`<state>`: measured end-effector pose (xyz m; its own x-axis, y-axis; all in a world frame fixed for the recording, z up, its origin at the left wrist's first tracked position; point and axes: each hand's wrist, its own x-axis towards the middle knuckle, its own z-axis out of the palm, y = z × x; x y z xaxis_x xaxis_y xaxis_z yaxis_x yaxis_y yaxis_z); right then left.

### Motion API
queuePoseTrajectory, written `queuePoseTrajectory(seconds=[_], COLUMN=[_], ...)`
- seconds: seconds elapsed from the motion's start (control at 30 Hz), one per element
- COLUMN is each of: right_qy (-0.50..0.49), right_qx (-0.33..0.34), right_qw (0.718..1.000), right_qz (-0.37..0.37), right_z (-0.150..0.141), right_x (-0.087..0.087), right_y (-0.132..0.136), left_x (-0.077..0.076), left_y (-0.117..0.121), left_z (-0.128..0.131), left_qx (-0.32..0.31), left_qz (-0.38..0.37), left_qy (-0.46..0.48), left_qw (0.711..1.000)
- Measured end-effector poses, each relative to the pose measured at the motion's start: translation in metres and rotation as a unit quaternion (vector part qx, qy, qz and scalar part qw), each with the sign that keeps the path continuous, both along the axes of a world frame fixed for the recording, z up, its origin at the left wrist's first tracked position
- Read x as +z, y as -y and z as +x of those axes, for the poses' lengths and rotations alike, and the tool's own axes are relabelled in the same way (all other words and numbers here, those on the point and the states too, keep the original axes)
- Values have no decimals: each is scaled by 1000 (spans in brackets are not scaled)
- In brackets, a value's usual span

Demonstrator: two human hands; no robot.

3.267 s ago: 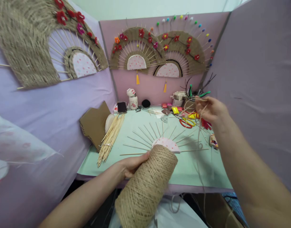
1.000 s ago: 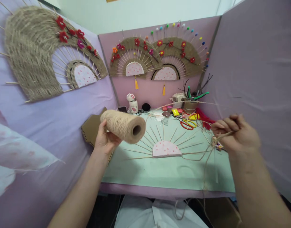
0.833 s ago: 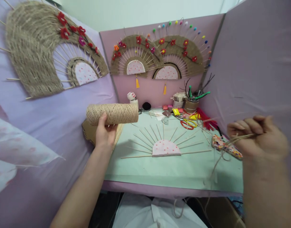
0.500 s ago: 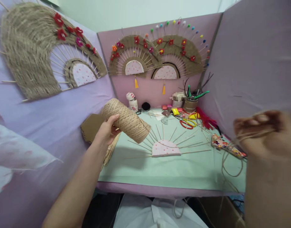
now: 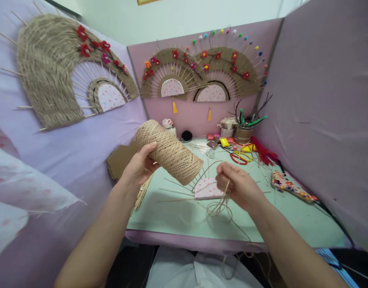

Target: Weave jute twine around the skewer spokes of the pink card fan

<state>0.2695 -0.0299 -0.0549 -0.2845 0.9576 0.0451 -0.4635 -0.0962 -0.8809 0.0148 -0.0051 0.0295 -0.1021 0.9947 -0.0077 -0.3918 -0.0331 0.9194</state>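
Observation:
My left hand [image 5: 143,164] grips a large spool of jute twine [image 5: 169,152], tilted with its lower end to the right, above the table. My right hand [image 5: 238,184] is closed on a strand of the twine just right of the spool's end. Loose loops of twine [image 5: 218,209] hang below that hand, and more strands trail over the table's front edge. Under the twine, on the table, lies a half-round pink dotted piece [image 5: 205,189] with thin sticks fanning out from it. My right hand hides its right part.
A bundle of sticks [image 5: 143,192] and brown cardboard [image 5: 121,160] lie at left. Scissors [image 5: 239,159], red fuzzy stems [image 5: 265,152] and a flower-patterned glue gun [image 5: 292,188] are at right. Finished woven fans [image 5: 46,72] hang on the side and back panels.
My right hand has come in from the far right to beside the spool, bringing the strand with it. The spool has shifted slightly right in view, still in my left hand.

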Motion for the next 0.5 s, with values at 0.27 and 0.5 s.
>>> queuePoseTrajectory(seconds=[0.27, 0.5], right_qy=[49, -162], right_qx=[-8, -259], right_qw=[999, 951], right_qz=[-14, 45], right_z=[43, 81], right_x=[6, 43], right_y=[3, 3], left_x=[-13, -16], left_y=[-16, -8], left_z=[3, -17], left_qx=[134, -6], left_qz=[128, -20], left_qy=[54, -109], left_qw=[981, 994])
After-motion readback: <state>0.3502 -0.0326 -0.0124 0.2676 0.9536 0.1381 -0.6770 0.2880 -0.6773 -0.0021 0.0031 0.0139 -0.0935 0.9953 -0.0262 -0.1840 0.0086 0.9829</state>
